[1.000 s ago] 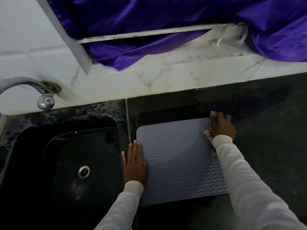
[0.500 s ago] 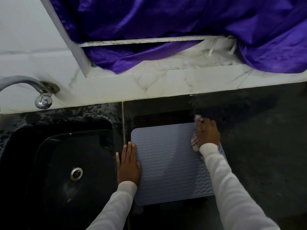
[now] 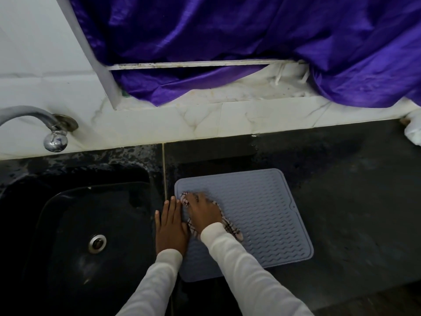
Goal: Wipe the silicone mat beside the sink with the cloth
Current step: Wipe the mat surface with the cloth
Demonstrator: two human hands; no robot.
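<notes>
Silicone mat (image 3: 255, 213): grey, wavy-ribbed, flat on dark surface (image 3: 353, 201), just right of sink (image 3: 91, 224).
Cloth (image 3: 230, 229): patterned, bunched on mat's left part, under right hand; tail trails toward the sleeve.
Right hand (image 3: 201, 210): grip pressed down on cloth, fingers blurred, so curl cannot be told for sure.
Left hand (image 3: 170, 226): grip loose, fingers straight and together, flat on mat's left edge, touching cloth side.
Tap (image 3: 53, 133): chrome, on white tiled wall above sink.
Purple fabric (image 3: 227, 42): draped over ledge behind.
</notes>
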